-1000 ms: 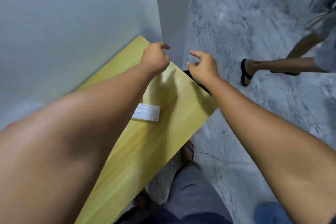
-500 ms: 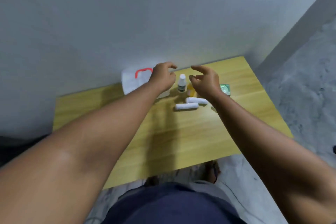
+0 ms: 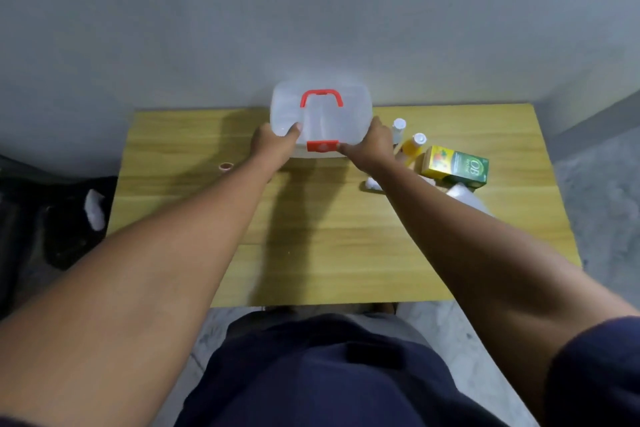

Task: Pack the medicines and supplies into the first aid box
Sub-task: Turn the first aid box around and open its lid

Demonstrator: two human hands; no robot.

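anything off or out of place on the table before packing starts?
Nothing spilled or damaged. One stray: a small tape roll lies alone on the table's left side, apart from the other supplies clustered right of the first aid box. The green-yellow carton lies on its side. Both the left hand and right hand hold the box, lid still closed.

One head-worn wide-angle camera looks forward and steeply down from above the person's lap. It faces the wooden table and the grey wall behind, with both forearms reaching away from the lens.
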